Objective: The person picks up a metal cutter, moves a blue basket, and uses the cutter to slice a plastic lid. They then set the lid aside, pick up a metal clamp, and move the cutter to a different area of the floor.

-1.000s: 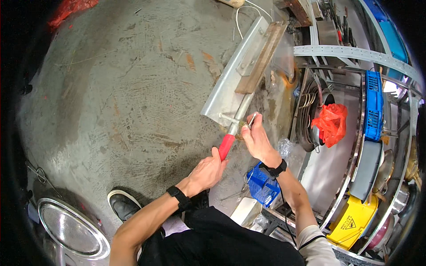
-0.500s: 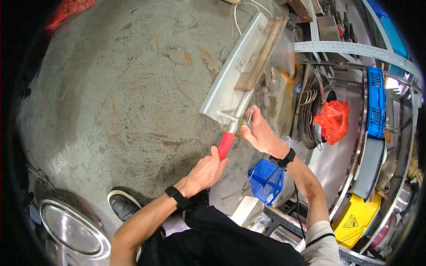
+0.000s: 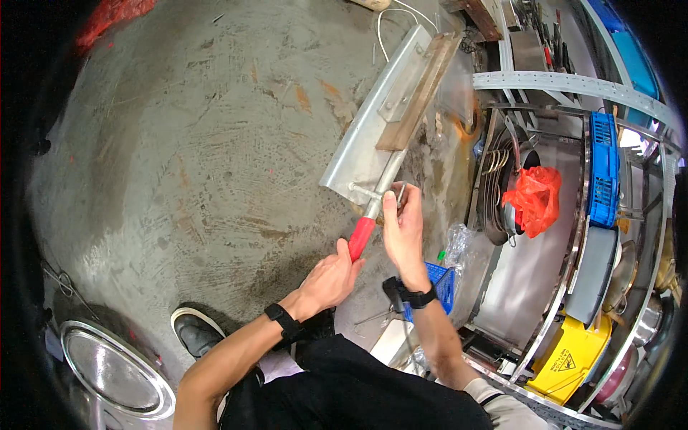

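My left hand (image 3: pixel 331 281) is wrapped around the red grip (image 3: pixel 361 239) of a metal tube (image 3: pixel 389 172). Beyond the grip, the tube runs up to a brown wooden board (image 3: pixel 419 89) beside a long, bent sheet-metal plate (image 3: pixel 345 159). A thin metal rod (image 3: pixel 364 190) crosses the tube near the plate's lower corner. At that crossing my right hand (image 3: pixel 405 233) closes thumb and fingers around a small metal turn-handle (image 3: pixel 401 193), partly hidden by the fingers.
At the right stands a metal rack (image 3: pixel 566 80) with pans, a red plastic bag (image 3: pixel 534 201), a blue crate (image 3: pixel 603 168) and a yellow sign (image 3: pixel 570 358). A blue basket (image 3: pixel 441 287) is partly behind my right wrist. An oval metal tray (image 3: pixel 115 369) lies lower left.
My right hand has turned at the wrist and swung left and down, its thumb now pointing up along the turn-handle. My right forearm has moved left. The left hand keeps its grip.
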{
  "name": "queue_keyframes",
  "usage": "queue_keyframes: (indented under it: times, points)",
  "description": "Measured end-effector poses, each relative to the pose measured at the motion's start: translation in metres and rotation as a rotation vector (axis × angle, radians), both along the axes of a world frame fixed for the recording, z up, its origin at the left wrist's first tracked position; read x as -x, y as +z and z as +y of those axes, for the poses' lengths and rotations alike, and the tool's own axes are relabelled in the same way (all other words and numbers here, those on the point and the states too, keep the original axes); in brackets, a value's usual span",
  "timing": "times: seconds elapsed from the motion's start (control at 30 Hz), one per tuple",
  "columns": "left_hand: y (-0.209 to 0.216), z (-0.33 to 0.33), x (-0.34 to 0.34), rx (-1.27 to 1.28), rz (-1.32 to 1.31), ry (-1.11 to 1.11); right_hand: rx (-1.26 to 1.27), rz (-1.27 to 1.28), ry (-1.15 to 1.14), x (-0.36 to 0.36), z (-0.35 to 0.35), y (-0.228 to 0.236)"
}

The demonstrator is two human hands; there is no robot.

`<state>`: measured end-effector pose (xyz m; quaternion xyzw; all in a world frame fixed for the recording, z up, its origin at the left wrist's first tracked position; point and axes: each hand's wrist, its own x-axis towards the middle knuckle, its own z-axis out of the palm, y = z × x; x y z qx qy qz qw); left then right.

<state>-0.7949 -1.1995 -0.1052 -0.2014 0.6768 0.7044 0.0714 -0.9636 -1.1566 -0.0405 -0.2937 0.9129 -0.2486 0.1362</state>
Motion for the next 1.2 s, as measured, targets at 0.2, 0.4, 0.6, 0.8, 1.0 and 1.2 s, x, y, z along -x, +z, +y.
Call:
queue_keyframes:
  times: [0.2,0.4,0.6,0.8,1.0,1.2]
  points:
    - [0.000,0.001,0.003,0.021,0.048,-0.011,-0.006,0.229,-0.096,-0.003,-0.027,-0.007]
    - [0.000,0.003,0.007,0.019,0.021,-0.018,-0.142,0.306,-0.049,0.004,-0.020,-0.008]
    - [0.002,-0.001,0.007,0.058,-0.011,-0.079,-0.194,0.302,-0.075,-0.001,-0.025,0.004]
    - [0.007,-0.002,0.008,0.050,-0.032,-0.076,-0.143,0.241,0.039,0.011,-0.018,0.005]
    - [0.008,0.000,0.010,0.044,-0.024,-0.087,-0.120,0.292,-0.030,0.009,-0.015,0.002]
    - [0.004,0.000,0.011,0.069,0.016,-0.049,-0.099,0.254,-0.174,0.000,-0.021,-0.006]
